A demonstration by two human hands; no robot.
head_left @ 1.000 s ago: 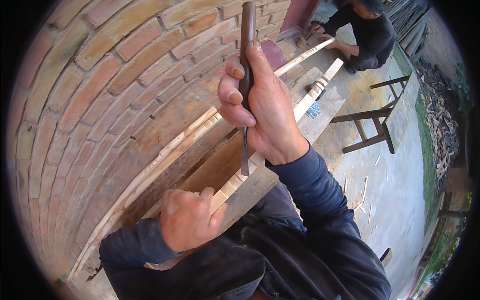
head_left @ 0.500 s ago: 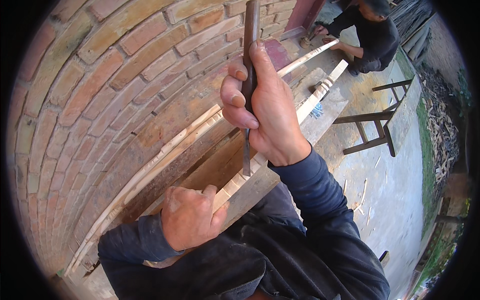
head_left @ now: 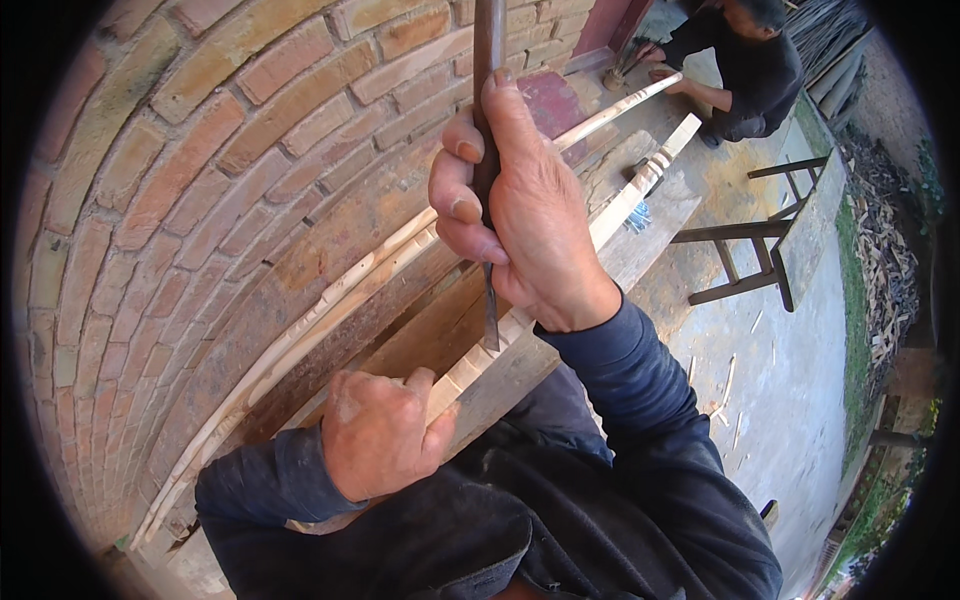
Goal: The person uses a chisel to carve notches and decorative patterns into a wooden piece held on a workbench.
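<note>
A pale, squared wooden stick (head_left: 618,214) with notches cut across it lies slantwise over the bench. Around its near part my left hand (head_left: 380,437) is closed, fingers wrapped over the wood. My right hand (head_left: 545,215) grips a chisel (head_left: 489,45) with a dark handle, held nearly upright. The thumb presses along the handle and the fingers curl round it. Its narrow metal blade points down, and the tip meets the stick's top face among the notches, a short way beyond my left hand.
Long pale sticks (head_left: 335,298) rest along the bench beside a brick wall (head_left: 185,150). A worn plank (head_left: 655,245) supports my stick. Farther off, a crouching person (head_left: 755,75) holds another carved stick (head_left: 620,107). To the right stands a wooden bench with legs (head_left: 790,240); wood shavings (head_left: 727,388) litter the floor.
The chisel and my right hand have shifted slightly up and left, and the handle leans a little more left. The blade tip remains at the stick. My left hand has barely moved.
</note>
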